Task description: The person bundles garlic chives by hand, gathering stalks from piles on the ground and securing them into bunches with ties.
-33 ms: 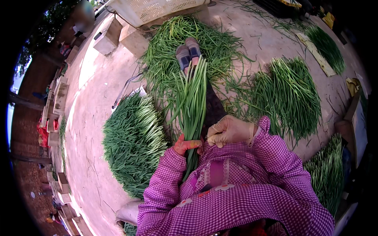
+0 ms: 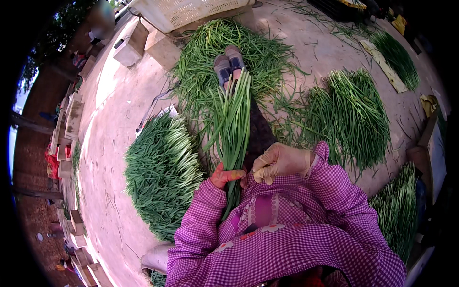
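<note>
My left hand (image 2: 226, 176) is closed round the lower part of a bunch of garlic chives (image 2: 233, 129). The bunch points away from me over my lap, its pale ends at the far side, and its green leaves come out below my fist. Just to its right is my right hand (image 2: 281, 163), in a cream glove, with the fingers curled and pinched together. Anything between those fingertips is too small to make out. A thick pile of chives (image 2: 160, 172) lies on the floor to my left, with its pale ends toward me.
Loose chives (image 2: 205, 52) lie heaped around my shoes (image 2: 228, 63). More are laid out at right (image 2: 351, 115) and at lower right (image 2: 399, 210). A cream plastic crate (image 2: 191, 14) and concrete blocks (image 2: 131, 45) stand at the far side. People sit at far left.
My right hand has moved slightly right and toward me, its fingers shifting a little. My left hand still grips the chives in the same place.
</note>
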The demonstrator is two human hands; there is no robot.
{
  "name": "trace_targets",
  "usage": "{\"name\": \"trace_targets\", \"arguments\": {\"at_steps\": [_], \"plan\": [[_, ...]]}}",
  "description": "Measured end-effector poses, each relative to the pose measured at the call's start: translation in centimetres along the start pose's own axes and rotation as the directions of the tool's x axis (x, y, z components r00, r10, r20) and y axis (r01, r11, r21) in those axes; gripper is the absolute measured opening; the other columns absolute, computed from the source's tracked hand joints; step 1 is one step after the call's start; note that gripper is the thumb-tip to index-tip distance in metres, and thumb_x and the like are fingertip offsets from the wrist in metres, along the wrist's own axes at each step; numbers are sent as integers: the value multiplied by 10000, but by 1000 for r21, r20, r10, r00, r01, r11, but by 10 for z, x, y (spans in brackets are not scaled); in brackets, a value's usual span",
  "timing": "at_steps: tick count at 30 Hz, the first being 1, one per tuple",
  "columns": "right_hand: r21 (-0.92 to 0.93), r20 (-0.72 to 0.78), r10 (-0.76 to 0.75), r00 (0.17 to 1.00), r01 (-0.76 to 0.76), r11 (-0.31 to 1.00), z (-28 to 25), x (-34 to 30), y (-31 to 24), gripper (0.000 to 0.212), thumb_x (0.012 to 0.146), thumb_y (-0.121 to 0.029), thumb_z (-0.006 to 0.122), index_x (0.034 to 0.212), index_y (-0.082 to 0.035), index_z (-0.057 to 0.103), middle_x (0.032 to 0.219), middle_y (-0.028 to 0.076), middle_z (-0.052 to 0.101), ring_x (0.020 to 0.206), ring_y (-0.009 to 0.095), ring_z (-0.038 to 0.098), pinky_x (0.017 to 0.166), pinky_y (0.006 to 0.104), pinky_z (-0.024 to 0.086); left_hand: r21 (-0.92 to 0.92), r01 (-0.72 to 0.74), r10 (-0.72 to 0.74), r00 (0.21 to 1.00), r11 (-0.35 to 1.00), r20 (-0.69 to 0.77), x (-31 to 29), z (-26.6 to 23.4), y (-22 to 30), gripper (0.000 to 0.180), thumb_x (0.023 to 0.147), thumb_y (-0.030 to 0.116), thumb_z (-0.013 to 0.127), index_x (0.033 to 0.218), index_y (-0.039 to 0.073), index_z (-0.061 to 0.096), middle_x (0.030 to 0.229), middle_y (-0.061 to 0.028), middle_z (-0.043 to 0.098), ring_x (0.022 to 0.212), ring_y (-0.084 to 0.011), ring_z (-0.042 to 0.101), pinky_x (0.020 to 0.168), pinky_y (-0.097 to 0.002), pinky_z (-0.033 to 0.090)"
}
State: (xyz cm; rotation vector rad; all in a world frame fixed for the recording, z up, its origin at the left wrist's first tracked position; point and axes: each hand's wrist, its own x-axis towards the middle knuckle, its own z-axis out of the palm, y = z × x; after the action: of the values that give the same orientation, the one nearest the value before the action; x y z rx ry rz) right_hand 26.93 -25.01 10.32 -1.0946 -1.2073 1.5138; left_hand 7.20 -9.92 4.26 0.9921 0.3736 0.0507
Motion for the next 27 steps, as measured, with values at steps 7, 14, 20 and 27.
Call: {"name": "trace_targets", "arguments": {"at_steps": [7, 14, 20, 27], "plan": [[418, -39, -399, 916, 377, 826, -47, -26, -4, 325, 922, -173, 582, 1193, 6, 593, 938, 94, 689, 784, 164, 659, 707, 269, 520, 206, 160, -92, 948, 965, -304, -6, -13, 20, 489, 748, -12, 670, 1203, 17, 496, 758, -100, 623, 485, -186, 562, 445, -268, 454], [-213, -732, -114, 671, -67, 975, -78, -14, 49, 346, 885, -166, 615, 1211, -49, 595, 1073, 90, 665, 943, 178, 637, 877, 313, 471, 395, 106, 87, 894, 912, -440, -21, -28, 20, 384, 745, -32, 715, 1082, 75, 564, 731, -16, 605, 530, -117, 524, 462, -258, 407], [-845, -535, -639, 553, -364, 392, -50, 11, 17, 348, 784, -339, 681, 1070, -142, 659, 1022, 31, 656, 995, 223, 570, 983, 406, 376, 455, 139, 111, 870, 880, -480, -24, -39, -7, 513, 724, -36, 751, 1186, 41, 541, 1088, -56, 648, 956, -157, 606, 850, -315, 484], [-964, -245, -640, 728, -253, 80, -11, 46, 13, 273, 767, -300, 688, 1001, -163, 659, 990, -15, 626, 1000, 208, 565, 1000, 410, 359, 715, 299, 65, 899, 633, -433, -14, -20, 1, 661, 680, 105, 793, 1278, 66, 513, 1063, -68, 672, 938, -148, 629, 862, -283, 479]]}}
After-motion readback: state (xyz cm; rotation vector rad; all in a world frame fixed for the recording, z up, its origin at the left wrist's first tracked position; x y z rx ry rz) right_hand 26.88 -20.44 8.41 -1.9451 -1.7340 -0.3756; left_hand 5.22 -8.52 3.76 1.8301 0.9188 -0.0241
